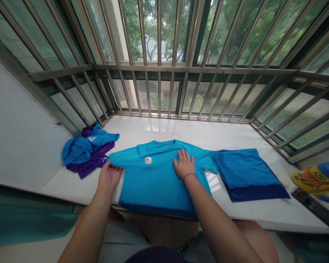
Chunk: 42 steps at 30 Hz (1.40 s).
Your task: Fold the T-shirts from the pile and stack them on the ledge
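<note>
A turquoise T-shirt [153,179] with a small white and red chest logo lies spread face up on the white sill [159,129], its hem hanging over the front edge. My left hand [109,175] rests at the end of the shirt's left sleeve, fingers on the fabric edge. My right hand [184,163] lies flat and open on the shirt's chest near the right shoulder, fingers stretched toward the window. A thin bracelet circles that wrist.
A crumpled pile of blue and purple clothes [87,151] sits at the left end of the sill. A folded blue stack [249,173] lies to the right. Metal window bars [159,69] enclose the sill. A yellow and blue object [318,179] shows at far right.
</note>
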Available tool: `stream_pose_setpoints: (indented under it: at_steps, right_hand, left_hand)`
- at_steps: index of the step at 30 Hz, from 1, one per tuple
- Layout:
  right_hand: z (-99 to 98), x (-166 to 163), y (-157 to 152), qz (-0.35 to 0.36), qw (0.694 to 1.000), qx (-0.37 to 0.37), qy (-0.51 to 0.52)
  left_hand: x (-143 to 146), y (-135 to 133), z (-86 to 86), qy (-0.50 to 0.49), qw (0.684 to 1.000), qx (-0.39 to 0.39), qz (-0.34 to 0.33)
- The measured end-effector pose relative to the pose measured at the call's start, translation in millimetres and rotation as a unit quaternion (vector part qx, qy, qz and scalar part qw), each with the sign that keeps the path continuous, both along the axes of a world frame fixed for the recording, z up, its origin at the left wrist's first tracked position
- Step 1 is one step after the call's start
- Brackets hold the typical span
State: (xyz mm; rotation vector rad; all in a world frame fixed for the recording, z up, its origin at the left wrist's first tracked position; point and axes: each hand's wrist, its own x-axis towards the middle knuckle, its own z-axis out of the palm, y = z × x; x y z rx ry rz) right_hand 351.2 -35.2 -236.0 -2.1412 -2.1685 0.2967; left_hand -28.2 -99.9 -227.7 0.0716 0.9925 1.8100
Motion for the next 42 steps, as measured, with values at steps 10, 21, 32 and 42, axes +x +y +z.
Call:
stream_pose_setpoints:
  at_steps: [10, 21, 32, 42]
  right_hand:
    - [2.1, -4.2, 2.0, -0.001, 1.0, 0.013, -0.012]
    - [11.8, -104.3, 65.3, 0.236, 0.971, -0.014, 0.03]
    - [-5.8, -106.1, 73.2, 0.177, 0.984, 0.009, 0.033]
    - [-7.4, -103.7, 76.1, 0.159, 0.985, 0.037, 0.057]
  left_hand:
    - [-18.6, 30.3, 11.7, 0.068, 0.98, -0.17, -0.082]
    - [-36.8, 67.3, 36.4, 0.264, 0.942, -0.152, -0.139]
    - [-29.7, 28.3, 51.7, 0.476, 0.863, -0.025, -0.164]
    - [-2.5, -66.6, 9.7, 0.816, 0.429, 0.139, -0.362]
